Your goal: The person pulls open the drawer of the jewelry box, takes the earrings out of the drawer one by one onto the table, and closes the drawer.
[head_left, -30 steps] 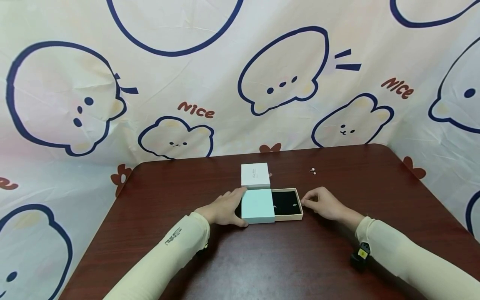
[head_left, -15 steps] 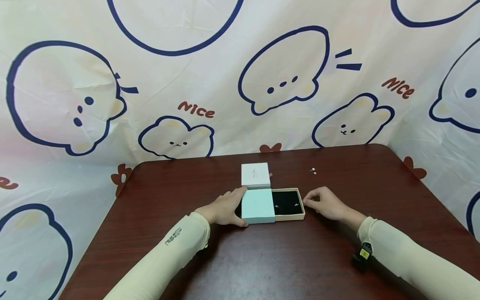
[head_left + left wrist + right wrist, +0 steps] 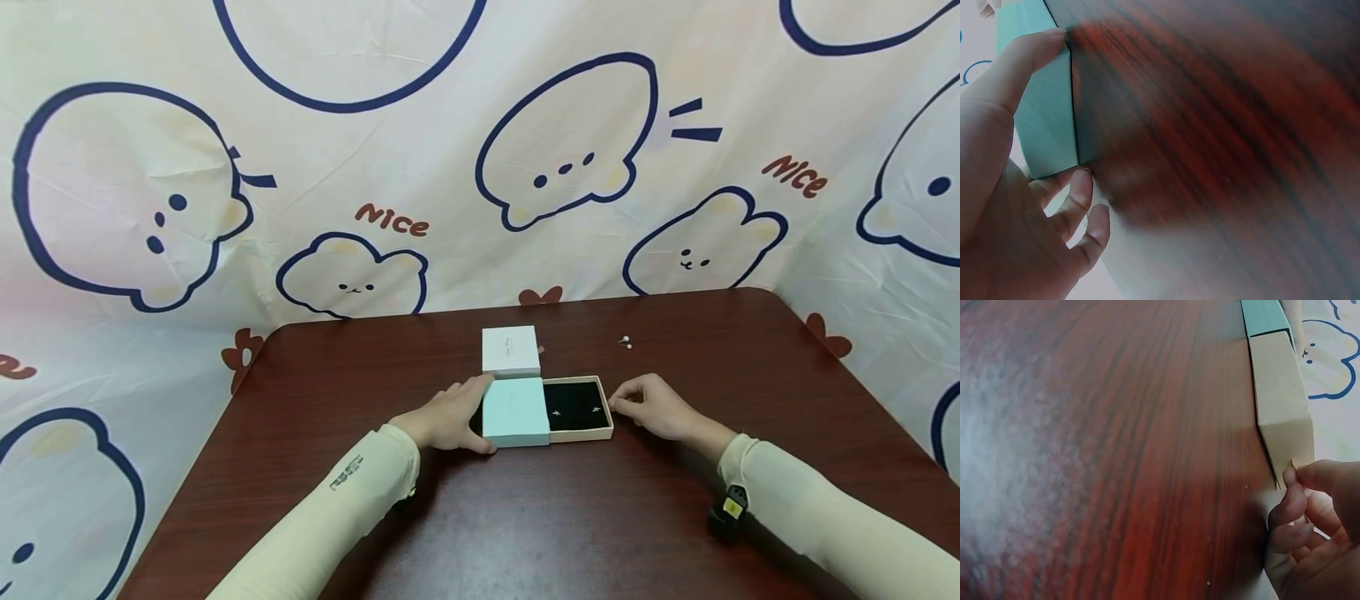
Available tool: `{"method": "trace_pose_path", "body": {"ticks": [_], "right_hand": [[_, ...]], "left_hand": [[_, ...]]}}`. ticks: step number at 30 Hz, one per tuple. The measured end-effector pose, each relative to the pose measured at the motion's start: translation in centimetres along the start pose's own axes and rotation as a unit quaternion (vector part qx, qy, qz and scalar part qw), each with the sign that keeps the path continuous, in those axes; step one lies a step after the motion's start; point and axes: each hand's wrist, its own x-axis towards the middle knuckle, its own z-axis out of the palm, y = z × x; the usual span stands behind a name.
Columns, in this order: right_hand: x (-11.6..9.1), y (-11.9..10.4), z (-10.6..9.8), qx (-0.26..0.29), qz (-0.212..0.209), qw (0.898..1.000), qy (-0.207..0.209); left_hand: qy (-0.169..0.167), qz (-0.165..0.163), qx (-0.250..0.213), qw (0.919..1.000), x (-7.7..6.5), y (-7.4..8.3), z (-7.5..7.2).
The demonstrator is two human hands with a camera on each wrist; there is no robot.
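A jewelry box lies on the table, its light blue sleeve (image 3: 516,412) partly covering a cream drawer (image 3: 581,435). Inside the drawer, a black pad (image 3: 573,396) bears two small star-shaped pieces, apparently earrings. My left hand (image 3: 447,417) grips the sleeve's closed left end, thumb on the near side and fingers round the far side; in the left wrist view the thumb presses the blue wall (image 3: 1047,119). At the drawer's right end, my right hand (image 3: 651,407) pinches a small pull tab (image 3: 1292,464) between thumb and forefinger, with the other fingers curled beneath.
Directly behind the sleeve stands a white box (image 3: 511,350) with print on its top. Two small pearl-like studs (image 3: 626,341) lie farther back on the right. The dark wooden table (image 3: 480,525) ends at a printed cloth backdrop (image 3: 450,167).
The drawer has slid slightly farther right out of the sleeve, together with my right hand. My left hand and the sleeve stay where they were.
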Motion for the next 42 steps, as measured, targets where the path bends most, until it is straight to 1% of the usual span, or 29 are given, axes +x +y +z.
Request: {"method": "trace_pose_path", "body": {"ticks": [16, 27, 34, 42], "right_hand": [[-0.01, 0.1, 0.05, 0.003, 0.006, 1.0, 0.001], [0.03, 0.1, -0.03, 0.0, 0.017, 1.0, 0.001], [0.11, 0.25, 0.0, -0.003, 0.015, 1.0, -0.001], [-0.01, 0.18, -0.15, 0.006, 0.017, 1.0, 0.007]], "left_hand": [[0.0, -0.002, -0.004, 1.0, -0.08, 0.0, 0.0], [-0.003, -0.004, -0.001, 1.0, -0.11, 0.08, -0.06], [-0.004, -0.003, -0.002, 1.0, -0.23, 0.12, -0.17], [-0.003, -0.004, -0.004, 1.0, -0.22, 0.12, -0.13]]}}
